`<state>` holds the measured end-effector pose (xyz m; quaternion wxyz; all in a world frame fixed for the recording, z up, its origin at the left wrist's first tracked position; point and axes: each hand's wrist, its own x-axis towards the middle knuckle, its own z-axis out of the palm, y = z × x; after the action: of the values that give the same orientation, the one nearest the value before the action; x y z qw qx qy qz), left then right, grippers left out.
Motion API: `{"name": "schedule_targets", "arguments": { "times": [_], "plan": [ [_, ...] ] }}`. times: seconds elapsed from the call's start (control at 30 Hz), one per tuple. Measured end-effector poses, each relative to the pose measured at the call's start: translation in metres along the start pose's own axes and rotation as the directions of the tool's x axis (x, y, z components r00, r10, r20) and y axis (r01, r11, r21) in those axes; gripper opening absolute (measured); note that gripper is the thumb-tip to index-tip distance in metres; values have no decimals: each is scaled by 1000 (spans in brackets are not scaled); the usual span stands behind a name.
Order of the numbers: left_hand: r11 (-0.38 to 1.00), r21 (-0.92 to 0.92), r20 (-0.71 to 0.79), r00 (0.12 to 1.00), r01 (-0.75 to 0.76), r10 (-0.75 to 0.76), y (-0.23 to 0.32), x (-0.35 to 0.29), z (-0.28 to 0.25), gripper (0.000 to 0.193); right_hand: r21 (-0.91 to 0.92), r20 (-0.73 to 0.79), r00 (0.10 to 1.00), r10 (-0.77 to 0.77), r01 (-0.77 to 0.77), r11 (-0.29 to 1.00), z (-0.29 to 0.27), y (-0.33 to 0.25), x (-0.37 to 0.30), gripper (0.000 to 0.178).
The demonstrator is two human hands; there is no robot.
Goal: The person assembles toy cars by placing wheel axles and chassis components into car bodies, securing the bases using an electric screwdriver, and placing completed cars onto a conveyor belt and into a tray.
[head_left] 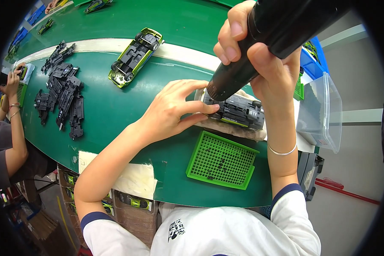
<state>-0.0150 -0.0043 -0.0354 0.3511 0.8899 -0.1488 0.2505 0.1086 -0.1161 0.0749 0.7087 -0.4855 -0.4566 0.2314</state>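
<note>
My right hand (264,64) is wrapped round a black power screwdriver (243,64), whose tip points down at a toy car (239,112). The car lies upside down with its black underside up, resting in a pale padded holder (243,131). My left hand (170,109) steadies the car's left end, thumb and fingers pressing on it close to the driver's tip. The tip's exact contact point is hidden behind the driver body. Just below the holder sits a green perforated tray (222,160) with several small dark screws in it.
Another upturned green toy car (135,57) lies on the green table, beside a pile of black chassis parts (64,91). At right stand a clear plastic bin (319,113) and a blue crate (315,59). A co-worker's arm (13,115) shows at far left.
</note>
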Motion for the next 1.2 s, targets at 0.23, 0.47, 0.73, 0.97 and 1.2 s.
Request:
{"name": "schedule_targets", "arguments": {
  "times": [0.23, 0.47, 0.73, 0.97, 1.2],
  "plan": [
    [1000, 12, -2, 1000, -4, 4, -2, -2, 0, 34, -174, 115, 960, -254, 272, 947, -5, 24, -4, 56],
    [1000, 22, 11, 1000, -1, 1, 0, -1, 1, 30, -85, -75, 974, -215, 208, 974, 5, 34, -16, 91],
    [1000, 22, 0, 1000, 14, -14, 1, -2, 0, 29, -30, -135, 984, -118, 115, 993, 13, 31, -18, 101],
    [1000, 29, -2, 1000, -1, 1, -1, -1, 1, 29, 38, 86, 988, -125, 122, 992, -5, 47, -20, 101],
    [1000, 25, -20, 1000, -7, 7, -1, -2, 1, 29, 52, 113, 980, -165, 160, 986, -5, 45, -21, 98]
  ]
}}
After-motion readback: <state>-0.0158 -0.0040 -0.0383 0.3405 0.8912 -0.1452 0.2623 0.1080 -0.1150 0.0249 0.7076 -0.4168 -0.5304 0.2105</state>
